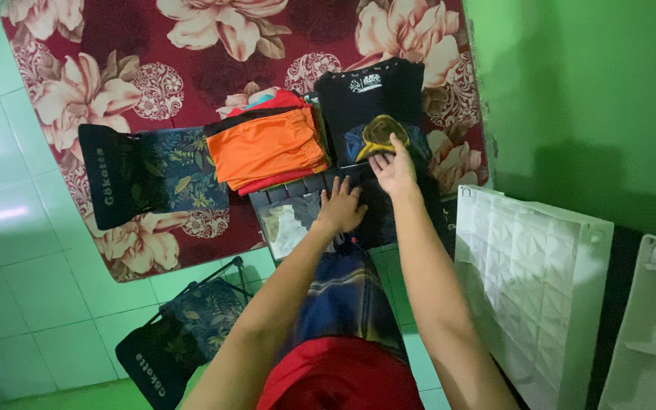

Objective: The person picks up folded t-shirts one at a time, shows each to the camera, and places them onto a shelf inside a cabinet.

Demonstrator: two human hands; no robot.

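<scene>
A black T-shirt [377, 95] with a yellow and blue print lies flat on a dark red floral rug [153, 76]. My right hand [394, 168] presses flat on its lower part, just below the print, fingers spread. My left hand [341, 206] rests palm down beside it on a dark garment [290, 199] at the rug's near edge. Neither hand grips anything.
A folded stack of orange and red clothes [267, 144] sits left of the T-shirt. A black and leaf-patterned piece [146, 173] lies further left, another [184, 334] on the green tiled floor. White plastic panels [529, 288] lean against the green wall at right.
</scene>
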